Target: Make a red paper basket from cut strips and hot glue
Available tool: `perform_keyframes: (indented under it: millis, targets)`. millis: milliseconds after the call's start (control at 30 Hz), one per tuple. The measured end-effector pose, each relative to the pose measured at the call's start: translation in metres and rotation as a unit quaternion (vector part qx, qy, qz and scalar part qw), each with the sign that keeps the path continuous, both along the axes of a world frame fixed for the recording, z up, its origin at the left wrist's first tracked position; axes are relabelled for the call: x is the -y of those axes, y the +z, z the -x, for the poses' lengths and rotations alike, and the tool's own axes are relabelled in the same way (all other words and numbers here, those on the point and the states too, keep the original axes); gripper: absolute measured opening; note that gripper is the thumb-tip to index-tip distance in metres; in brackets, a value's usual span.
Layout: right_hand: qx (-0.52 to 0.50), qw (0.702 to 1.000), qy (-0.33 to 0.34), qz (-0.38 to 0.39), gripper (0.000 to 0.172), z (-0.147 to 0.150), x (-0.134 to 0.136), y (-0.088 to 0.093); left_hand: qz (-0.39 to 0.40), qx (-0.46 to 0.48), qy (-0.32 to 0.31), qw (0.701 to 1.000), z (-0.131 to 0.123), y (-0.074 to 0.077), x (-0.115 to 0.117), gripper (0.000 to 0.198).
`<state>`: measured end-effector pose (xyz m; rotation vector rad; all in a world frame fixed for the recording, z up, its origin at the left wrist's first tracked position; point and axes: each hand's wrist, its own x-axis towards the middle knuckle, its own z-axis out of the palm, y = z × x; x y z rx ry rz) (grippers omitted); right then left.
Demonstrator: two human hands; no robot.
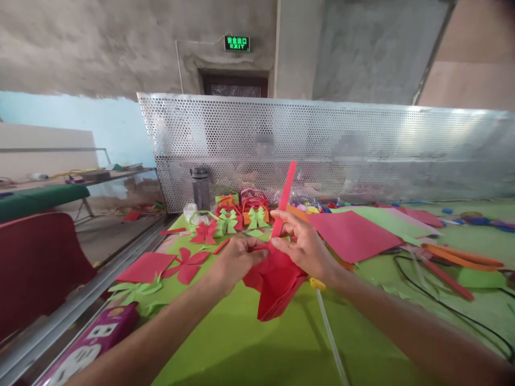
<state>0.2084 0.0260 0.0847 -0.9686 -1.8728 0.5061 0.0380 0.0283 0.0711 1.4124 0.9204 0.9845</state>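
Note:
Above the green table, a red folded felt bag (pixel 279 287) hangs between both hands with its folds toward me. My left hand (pixel 243 258) pinches its upper left edge, thumb pressed on top. My right hand (pixel 301 241) grips a red strip (pixel 288 185) against the bag's top edge, and the strip's free end points upward. Just below the right wrist lies a glue gun's yellow tip or similar yellow piece (pixel 317 283) with a clear stick (pixel 330 335) running from it. Where the strip meets the bag is partly covered by my fingers.
Small red and green bags with bows (pixel 229 219) stand at the back beside a grey bottle (pixel 200 190). Red flower-shaped cutouts (pixel 188 265) and a purple box (pixel 94 343) lie left. Red sheets (pixel 354 235), orange strips (pixel 462 255) and a black cord (pixel 446 308) lie right. A perforated metal panel (pixel 322 128) borders the table.

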Motion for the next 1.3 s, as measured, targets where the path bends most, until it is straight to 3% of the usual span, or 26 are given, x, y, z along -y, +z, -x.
perform_keyframes:
  millis: [267, 600, 1033, 1300]
  targets:
    - [-0.018, 0.999, -0.007, 0.028, 0.053, 0.002, 0.002, 0.002, 0.055, 0.057, 0.002, 0.997, -0.003, -0.002, 0.000, 0.011]
    - [0.008, 0.999, -0.039, 0.016, 0.042, 0.003, 0.001, 0.000, 0.078, 0.089, 0.013, 0.993, -0.007, 0.000, 0.005, 0.012]
    - [0.010, 0.999, -0.042, 0.012, 0.034, 0.002, 0.003, -0.002, 0.069, 0.068, 0.025, 0.995, -0.006, -0.002, 0.004, 0.010]
    - [0.047, 0.997, -0.008, 0.055, 0.046, 0.004, 0.006, 0.007, 0.038, 0.038, 0.020, 0.998, -0.005, -0.004, 0.002, 0.013]
